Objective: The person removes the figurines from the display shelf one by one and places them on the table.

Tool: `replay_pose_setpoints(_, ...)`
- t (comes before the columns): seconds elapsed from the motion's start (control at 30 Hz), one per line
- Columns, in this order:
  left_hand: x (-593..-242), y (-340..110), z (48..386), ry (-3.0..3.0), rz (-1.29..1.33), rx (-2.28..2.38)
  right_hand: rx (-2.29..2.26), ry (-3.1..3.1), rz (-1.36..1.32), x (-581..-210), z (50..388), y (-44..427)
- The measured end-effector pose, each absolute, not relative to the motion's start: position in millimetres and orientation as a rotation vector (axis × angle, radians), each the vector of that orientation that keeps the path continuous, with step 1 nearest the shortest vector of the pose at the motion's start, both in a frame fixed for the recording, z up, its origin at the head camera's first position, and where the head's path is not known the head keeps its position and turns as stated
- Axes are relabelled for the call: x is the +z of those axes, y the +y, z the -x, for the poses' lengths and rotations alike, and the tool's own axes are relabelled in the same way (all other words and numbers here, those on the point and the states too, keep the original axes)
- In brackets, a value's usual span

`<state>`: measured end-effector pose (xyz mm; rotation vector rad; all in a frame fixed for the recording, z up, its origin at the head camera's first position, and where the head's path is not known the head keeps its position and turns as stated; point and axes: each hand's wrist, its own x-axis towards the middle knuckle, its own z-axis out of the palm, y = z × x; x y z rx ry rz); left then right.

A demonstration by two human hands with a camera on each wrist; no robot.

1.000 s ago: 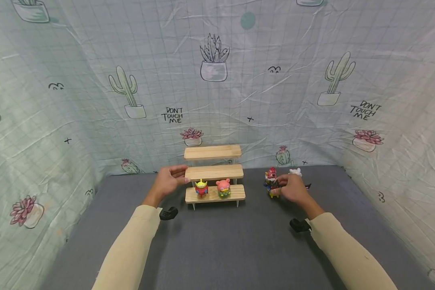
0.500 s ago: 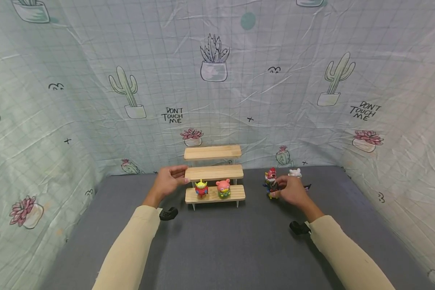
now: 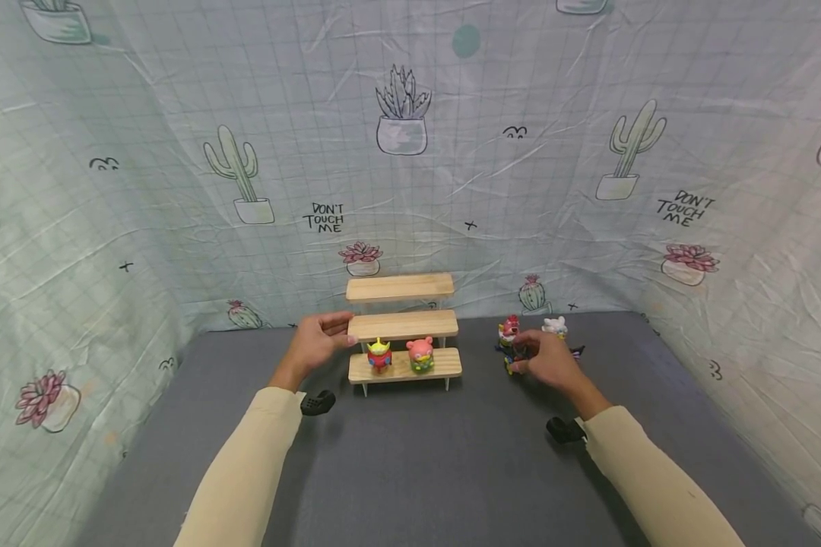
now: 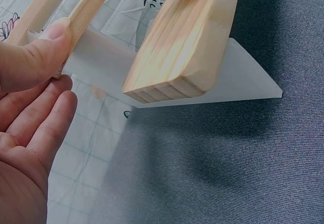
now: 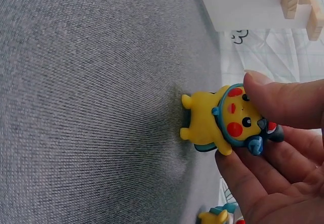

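My left hand grips the left end of the middle step of a wooden tiered display stand; in the left wrist view the thumb lies on the plank's edge. On the lowest step stand a red toy figure with a yellow head and a pink toy figure with round ears. To the right, my right hand pinches a yellow Pikachu figure with a blue-rimmed hood between thumb and fingers. Its feet are at or close to the table surface; contact is unclear.
Just behind the right hand are a red-headed toy figure and a white toy figure. A dark pointed piece shows beside the hand. The grey tabletop meets a printed cloth backdrop behind and at both sides.
The right hand's fingers and the Pikachu figure have shifted slightly, with the figure turned a little. The left hand stays on the stand, and the head view has moved very slightly.
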<state>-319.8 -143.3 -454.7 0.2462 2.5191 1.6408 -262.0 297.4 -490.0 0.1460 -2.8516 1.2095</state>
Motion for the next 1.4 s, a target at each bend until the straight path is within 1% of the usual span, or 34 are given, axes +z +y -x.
replay_pose_setpoints(0.43,-456,-143,321,2.522,-0.244,1.641,1.259,-2.795,-0.025,-479,257,297)
replay_pose_setpoints(0.77,-455,-143,321,2.519,-0.243,1.645,1.303,-2.685,-0.029,-461,249,287)
replay_pose_setpoints(1.0,-456,-144,320,2.524,-0.232,1.635,1.494,-2.657,-0.087,-454,247,273)
replay_pose_setpoints(1.4,-456,-145,319,2.517,-0.245,1.637,1.561,-2.638,-0.273,-461,246,249)
